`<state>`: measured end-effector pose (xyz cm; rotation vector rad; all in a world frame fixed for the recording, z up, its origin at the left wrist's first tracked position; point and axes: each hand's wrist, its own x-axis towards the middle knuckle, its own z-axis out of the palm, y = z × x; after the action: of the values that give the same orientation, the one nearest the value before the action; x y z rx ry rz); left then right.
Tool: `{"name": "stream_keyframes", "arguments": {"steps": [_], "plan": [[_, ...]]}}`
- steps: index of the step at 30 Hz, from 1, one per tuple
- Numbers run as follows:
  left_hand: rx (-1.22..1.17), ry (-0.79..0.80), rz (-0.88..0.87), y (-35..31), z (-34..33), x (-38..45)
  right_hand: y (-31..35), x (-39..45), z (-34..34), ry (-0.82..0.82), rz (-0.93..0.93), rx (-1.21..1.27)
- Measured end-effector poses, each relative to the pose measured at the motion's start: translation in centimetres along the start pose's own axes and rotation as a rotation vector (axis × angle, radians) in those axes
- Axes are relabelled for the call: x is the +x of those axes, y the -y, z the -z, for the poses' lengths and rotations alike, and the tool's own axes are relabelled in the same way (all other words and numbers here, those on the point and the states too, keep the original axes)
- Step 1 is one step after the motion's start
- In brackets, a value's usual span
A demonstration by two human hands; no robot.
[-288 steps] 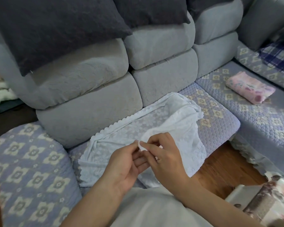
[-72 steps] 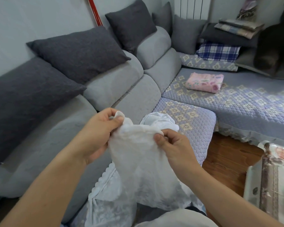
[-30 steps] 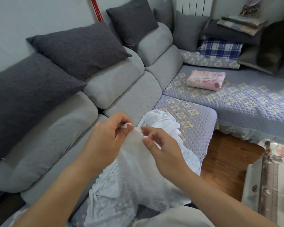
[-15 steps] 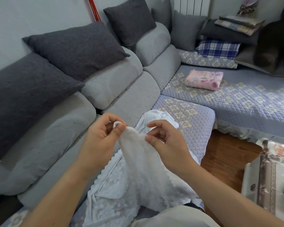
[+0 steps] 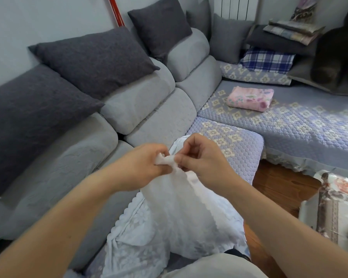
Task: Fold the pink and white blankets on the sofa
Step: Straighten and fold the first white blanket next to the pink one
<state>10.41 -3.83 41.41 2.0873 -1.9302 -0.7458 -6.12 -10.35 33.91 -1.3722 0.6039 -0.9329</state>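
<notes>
- At the very bottom of the view lies the person's lap in pale grey cloth (image 5: 213, 265), with both bare forearms reaching forward over it.
- The white blanket (image 5: 169, 217), lacy with a scalloped edge, hangs from the hands down onto the quilted seat cover (image 5: 235, 145) of the sofa and bunches in front of the lap.
- The left hand (image 5: 141, 167) pinches a gathered corner of the white blanket, its fingers (image 5: 159, 155) curled tight on the cloth.
- The right hand (image 5: 205, 157) pinches the same bunched corner just beside the left, thumb and forefinger closed on it; the two hands nearly touch.
- To the right, at the frame edge, a tabletop (image 5: 333, 209) wears a floral cover; wooden floor (image 5: 277, 185) shows between it and the sofa.
- Farther off, the pink blanket (image 5: 249, 98) lies folded on the lavender seat of the sofa's far section, well apart from the hands.
- Dark grey cushions (image 5: 92, 57) lean along the light grey backrest (image 5: 141, 101).
- At the back corner sit a blue plaid pillow (image 5: 267, 60) and a stack of folded cloth (image 5: 291, 32).
- No brand, label or writing can be read anywhere.
</notes>
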Motion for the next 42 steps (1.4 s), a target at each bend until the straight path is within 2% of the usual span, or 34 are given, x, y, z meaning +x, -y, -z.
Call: {"name": "stream_keyframes", "arguments": {"steps": [2, 9, 14, 17, 20, 22, 25, 27, 29, 33, 36, 40, 42], "plan": [[0.085, 0.015, -0.023, -0.3, 0.6, 0.3, -0.9, -0.2, -0.2, -0.022, -0.04, 0.036], [-0.045, -0.027, 0.018, -1.1, 3.3, 0.4, -6.8, -5.6, 0.2, -0.103, -0.063, -0.341], [-0.038, -0.026, -0.02, -2.0, 4.3, 0.6, -7.4, -5.7, -0.1, -0.183, 0.023, -0.532], [-0.048, -0.031, -0.038, -2.2, 4.3, 0.6, -7.0, -5.1, -0.2, -0.241, 0.117, -0.538], [-0.045, -0.003, -0.055, -2.1, 4.2, 0.5, -6.7, -4.7, -0.2, -0.291, 0.08, -0.404], [-0.056, 0.003, -0.067, -2.1, 4.2, 0.6, -7.0, -4.5, -0.1, -0.262, 0.084, -0.389], [-0.017, 0.026, -0.1, -2.3, 4.8, 0.4, -7.5, -4.0, 0.5, -0.063, 0.085, -0.422], [-0.005, 0.093, -0.138, -2.5, 5.7, 0.0, -6.8, -3.3, 1.3, 0.047, -0.024, -0.275], [-0.093, 0.14, -0.181, -2.6, 6.6, -0.5, -5.9, -2.6, 2.2, 0.08, -0.086, -0.124], [-0.231, 0.007, -0.198, -2.7, 8.3, -1.1, -2.7, -1.1, 3.6, 0.173, -0.115, -0.026], [-0.216, -0.131, -0.172, -3.0, 8.6, -1.1, 0.4, 0.5, 5.5, 0.291, -0.079, -0.261], [-0.203, -0.336, -0.123, -3.6, 7.0, -0.8, 3.0, 2.2, 8.4, -0.034, 0.027, -0.456], [-0.214, -0.393, -0.11, -3.5, 6.3, -0.6, 3.3, 2.0, 8.6, -0.136, 0.102, -0.504]]}}
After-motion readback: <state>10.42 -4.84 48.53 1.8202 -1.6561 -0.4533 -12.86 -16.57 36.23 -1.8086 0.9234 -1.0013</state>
